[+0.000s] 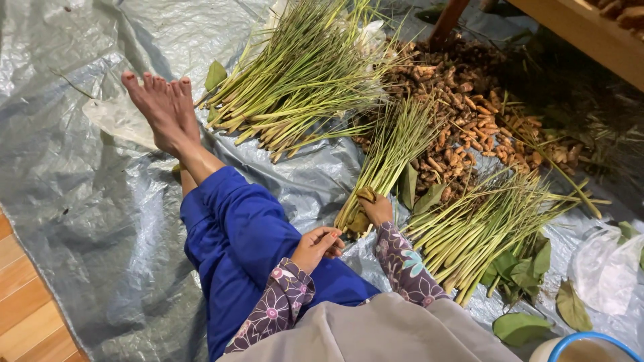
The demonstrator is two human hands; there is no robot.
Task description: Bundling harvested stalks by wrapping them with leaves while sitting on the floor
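from the head view, the person sits on a crinkled silver-grey plastic tarp spread over a wooden plank floor, legs in smooth blue trousers stretched forward with bare feet crossed. the right hand is closed around the pale, thick root end of a small bundle of lemongrass stalks, long thin green stems fanning away from the body; a yellowish band seems to wrap that end, though it is too small to be sure. the left hand rests on the blue thigh just beside the bundle, fingers loosely curled, holding nothing that can be seen. both sleeves are dark purple with a flower print. a large loose heap of the same stalks lies beyond the feet, and another sheaf lies to the right of the held bundle. between them sits a knobbly brown-orange pile of turmeric roots. broad flat green leaves lie near the right sheaf, beside a thin translucent plastic bag and the blue rim of a bucket.
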